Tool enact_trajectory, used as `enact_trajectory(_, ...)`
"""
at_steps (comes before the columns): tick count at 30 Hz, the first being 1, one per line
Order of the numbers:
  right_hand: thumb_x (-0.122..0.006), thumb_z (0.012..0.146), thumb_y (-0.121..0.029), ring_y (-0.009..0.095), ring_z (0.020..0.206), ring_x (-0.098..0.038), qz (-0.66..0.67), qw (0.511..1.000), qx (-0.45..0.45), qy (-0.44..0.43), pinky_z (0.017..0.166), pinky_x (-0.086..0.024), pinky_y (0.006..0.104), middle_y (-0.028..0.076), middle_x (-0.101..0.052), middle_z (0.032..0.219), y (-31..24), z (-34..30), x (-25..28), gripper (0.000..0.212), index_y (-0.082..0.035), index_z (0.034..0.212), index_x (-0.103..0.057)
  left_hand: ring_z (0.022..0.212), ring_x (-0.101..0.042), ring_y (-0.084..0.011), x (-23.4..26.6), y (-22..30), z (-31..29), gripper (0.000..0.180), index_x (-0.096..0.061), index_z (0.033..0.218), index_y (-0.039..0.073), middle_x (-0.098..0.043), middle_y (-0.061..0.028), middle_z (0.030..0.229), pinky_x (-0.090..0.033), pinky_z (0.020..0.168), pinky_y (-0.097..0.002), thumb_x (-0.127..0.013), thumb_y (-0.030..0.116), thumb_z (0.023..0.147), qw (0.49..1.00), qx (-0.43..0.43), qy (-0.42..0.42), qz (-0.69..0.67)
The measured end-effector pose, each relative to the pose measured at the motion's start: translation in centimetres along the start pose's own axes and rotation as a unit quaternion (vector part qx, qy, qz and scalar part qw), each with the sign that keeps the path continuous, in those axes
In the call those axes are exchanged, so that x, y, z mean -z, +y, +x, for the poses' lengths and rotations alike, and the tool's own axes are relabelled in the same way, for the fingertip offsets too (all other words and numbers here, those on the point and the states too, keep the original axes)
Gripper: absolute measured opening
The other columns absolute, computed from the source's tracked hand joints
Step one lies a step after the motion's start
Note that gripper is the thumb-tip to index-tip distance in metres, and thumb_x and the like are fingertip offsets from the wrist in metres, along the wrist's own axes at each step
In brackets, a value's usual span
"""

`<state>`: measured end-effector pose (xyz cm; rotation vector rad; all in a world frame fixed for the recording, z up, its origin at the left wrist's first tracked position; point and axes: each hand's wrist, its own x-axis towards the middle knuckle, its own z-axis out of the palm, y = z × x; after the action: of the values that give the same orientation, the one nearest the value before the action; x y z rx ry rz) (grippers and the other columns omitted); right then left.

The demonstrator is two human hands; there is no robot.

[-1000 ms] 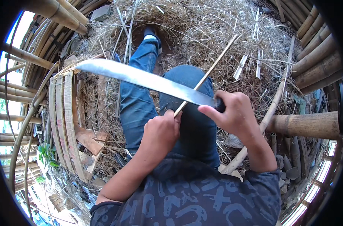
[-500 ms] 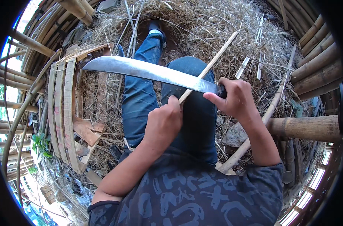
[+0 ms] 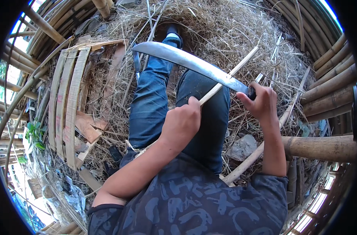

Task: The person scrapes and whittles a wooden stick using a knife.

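My left hand [image 3: 182,122] is closed around the near end of a thin split-bamboo strip [image 3: 245,62], which slants away to the upper right across my right knee. My right hand [image 3: 261,102] grips the dark handle of a machete [image 3: 178,56]. Its long, slightly curved blade points to the upper left and lies across the strip, about midway between my left hand and the strip's far end. Just a small part of the handle shows; my fingers hide the remainder.
Slatted wooden boards [image 3: 71,105] lie on the left. A grey stone [image 3: 243,147] and a long bamboo pole [image 3: 247,166] lie to my right, near a thick bamboo post [image 3: 323,148]. Dry straw [image 3: 221,27] covers the ground, and bamboo walls [image 3: 331,90] stand around.
The machete has shifted right and its tip has swung farther away, so the blade slants more. It now crosses the strip farther from my left hand. The view has shifted slightly.
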<state>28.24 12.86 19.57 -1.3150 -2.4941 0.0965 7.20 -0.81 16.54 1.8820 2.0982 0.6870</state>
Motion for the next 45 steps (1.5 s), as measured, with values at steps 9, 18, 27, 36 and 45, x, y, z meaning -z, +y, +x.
enact_trajectory(9,-0.045,0.084,-0.077,0.023,0.053,-0.063,-0.045,0.991,-0.124,0.025,0.053,-0.048,0.0364,0.007,-0.060,0.057,5.7,1.5,1.7,0.075,-0.006,0.067,-0.062,0.054,-0.064,-0.0338,0.3,-0.6,-0.6,0.019,-0.047,0.082,0.002,-0.060,-0.0163,0.056,-0.050,0.046,-0.0428,-0.052,0.015,0.095,1.000,0.007,0.006,0.012)
enact_trajectory(18,-0.049,0.091,-0.064,0.022,0.049,-0.060,0.145,0.951,-0.244,0.125,0.051,-0.049,0.0346,0.009,-0.064,0.066,10.1,-2.2,1.0,0.069,0.001,0.076,-0.064,0.053,-0.064,-0.0340,0.4,-0.8,-0.5,0.021,-0.048,0.081,0.002,-0.060,-0.0168,0.056,-0.050,0.046,-0.0435,-0.051,0.017,0.096,1.000,0.005,-0.014,0.007)
enact_trajectory(27,-0.064,0.083,-0.055,0.032,0.051,-0.062,0.117,0.993,-0.010,-0.013,0.049,-0.048,0.0400,0.015,-0.058,0.055,-5.0,0.1,0.5,0.056,-0.001,0.073,-0.060,0.051,-0.063,-0.0346,0.4,-0.4,-0.4,0.020,-0.048,0.082,0.003,-0.059,-0.0165,0.054,-0.050,0.045,-0.0444,-0.049,0.017,0.096,0.999,0.018,-0.017,0.033)
enact_trajectory(36,-0.059,0.079,-0.069,0.036,0.054,-0.063,0.025,0.995,0.092,0.006,0.051,-0.048,0.0432,0.016,-0.057,0.054,-1.6,1.4,-0.8,0.067,-0.003,0.063,-0.056,0.054,-0.064,-0.0341,0.2,-0.4,-0.6,0.018,-0.046,0.084,0.002,-0.060,-0.0170,0.057,-0.050,0.046,-0.0438,-0.049,0.015,0.096,1.000,0.007,-0.008,0.013)
enact_trajectory(45,-0.052,0.079,-0.077,0.031,0.050,-0.062,-0.029,0.992,0.117,0.048,0.048,-0.048,0.0409,0.011,-0.054,0.051,1.2,2.1,-1.2,0.072,-0.006,0.064,-0.054,0.053,-0.064,-0.0323,-0.1,-0.8,-0.7,0.017,-0.045,0.083,0.003,-0.059,-0.0162,0.056,-0.051,0.045,-0.0418,-0.050,0.013,0.095,1.000,-0.011,0.019,0.016)
